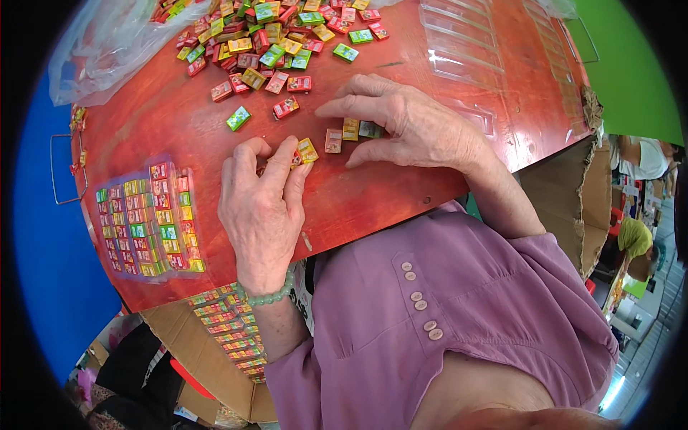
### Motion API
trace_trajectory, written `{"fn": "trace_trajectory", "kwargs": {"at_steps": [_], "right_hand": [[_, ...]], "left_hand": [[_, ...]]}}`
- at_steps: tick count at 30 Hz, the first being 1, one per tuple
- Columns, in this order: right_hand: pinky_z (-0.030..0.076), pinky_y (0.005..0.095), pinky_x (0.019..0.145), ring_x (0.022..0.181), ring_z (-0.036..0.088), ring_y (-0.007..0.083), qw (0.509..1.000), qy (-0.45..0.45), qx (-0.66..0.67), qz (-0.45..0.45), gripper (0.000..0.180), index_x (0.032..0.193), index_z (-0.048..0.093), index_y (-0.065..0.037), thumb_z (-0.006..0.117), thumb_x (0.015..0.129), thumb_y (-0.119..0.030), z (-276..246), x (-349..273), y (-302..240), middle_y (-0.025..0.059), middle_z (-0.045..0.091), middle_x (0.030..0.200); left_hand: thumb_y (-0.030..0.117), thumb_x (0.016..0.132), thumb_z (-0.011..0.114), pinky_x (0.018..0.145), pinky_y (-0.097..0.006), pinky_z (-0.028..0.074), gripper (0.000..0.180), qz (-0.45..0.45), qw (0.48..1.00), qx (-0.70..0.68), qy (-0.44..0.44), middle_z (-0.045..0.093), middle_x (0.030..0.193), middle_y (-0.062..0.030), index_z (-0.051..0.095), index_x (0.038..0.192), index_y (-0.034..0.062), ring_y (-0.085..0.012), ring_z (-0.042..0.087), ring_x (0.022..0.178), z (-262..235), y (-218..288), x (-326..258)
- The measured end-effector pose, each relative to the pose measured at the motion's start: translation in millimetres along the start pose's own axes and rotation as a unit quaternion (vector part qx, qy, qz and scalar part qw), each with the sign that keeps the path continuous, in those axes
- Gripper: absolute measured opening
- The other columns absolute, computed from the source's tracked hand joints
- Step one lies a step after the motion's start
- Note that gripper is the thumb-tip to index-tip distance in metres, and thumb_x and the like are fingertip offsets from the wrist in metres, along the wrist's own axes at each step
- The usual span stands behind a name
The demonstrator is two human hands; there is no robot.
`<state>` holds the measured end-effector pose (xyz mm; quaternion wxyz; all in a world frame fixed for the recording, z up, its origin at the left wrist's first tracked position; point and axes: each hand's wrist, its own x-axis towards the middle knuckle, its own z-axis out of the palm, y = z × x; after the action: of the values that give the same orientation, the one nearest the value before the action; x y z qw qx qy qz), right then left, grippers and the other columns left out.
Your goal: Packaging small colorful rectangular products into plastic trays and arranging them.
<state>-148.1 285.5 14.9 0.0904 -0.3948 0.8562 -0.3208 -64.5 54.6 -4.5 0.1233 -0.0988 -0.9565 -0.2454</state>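
My left hand (259, 197), with a green bead bracelet at the wrist, is closed over the red table (373, 208). Its thumb and fingers pinch a small yellow box (307, 150); red shows under the fingers, partly hidden. To the right, my right hand (419, 127) arches with thumb and fingers apart. Between them stand a red box (333, 141), a yellow box (350, 129) and a green box (370, 130), the last partly covered by the hand. A single green box (239, 118) and a red box (285, 108) lie just beyond my left hand.
A heap of small coloured boxes (272, 50) lies at the back beside a clear plastic bag (107, 57). Clear trays (136, 218) filled with boxes sit at left. Clear moulded trays (464, 43) rest at back right. Below the near edge, a carton (175, 333) holds filled trays.
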Motion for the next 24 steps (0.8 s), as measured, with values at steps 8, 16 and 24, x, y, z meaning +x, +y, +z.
{"fn": "trace_trajectory", "kwargs": {"at_steps": [8, 16, 24], "right_hand": [[0.053, 0.0421, 0.09, 0.108, 0.062, 0.0337, 0.991, 0.081, -0.078, 0.073, 0.065, 0.129, 0.061, -0.004, 0.088, 0.075, -0.03, 9.5, -11.9, -15.8, 0.0135, 0.06, 0.112], [0.054, 0.0406, 0.085, 0.102, 0.064, 0.0317, 0.989, 0.102, -0.071, 0.083, 0.04, 0.112, 0.07, -0.006, 0.085, 0.079, -0.025, 22.9, -8.8, -19.0, 0.0113, 0.06, 0.107], [0.054, 0.0407, 0.088, 0.106, 0.063, 0.0306, 0.997, 0.052, -0.015, 0.051, 0.036, 0.115, 0.071, -0.005, 0.081, 0.081, -0.015, 17.3, -13.8, -10.6, 0.0104, 0.063, 0.11]], "left_hand": [[0.016, 0.082, 0.08, 0.079, -0.041, 0.053, 0.034, 0.0, 1.0, -0.008, -0.015, 0.058, 0.107, -0.0081, 0.075, 0.115, 0.0096, -0.028, 0.06, 0.096, -1.9, 2.4, 1.3], [0.016, 0.082, 0.08, 0.079, -0.041, 0.052, 0.033, 0.0, 1.0, -0.019, -0.024, 0.057, 0.106, -0.008, 0.076, 0.114, 0.0093, -0.0273, 0.06, 0.095, -1.9, 4.7, 4.5], [0.015, 0.081, 0.081, 0.078, -0.041, 0.052, 0.034, 0.014, 0.999, -0.025, -0.031, 0.057, 0.105, -0.008, 0.076, 0.115, 0.0092, -0.0269, 0.06, 0.094, 0.7, 9.3, 7.9]]}}
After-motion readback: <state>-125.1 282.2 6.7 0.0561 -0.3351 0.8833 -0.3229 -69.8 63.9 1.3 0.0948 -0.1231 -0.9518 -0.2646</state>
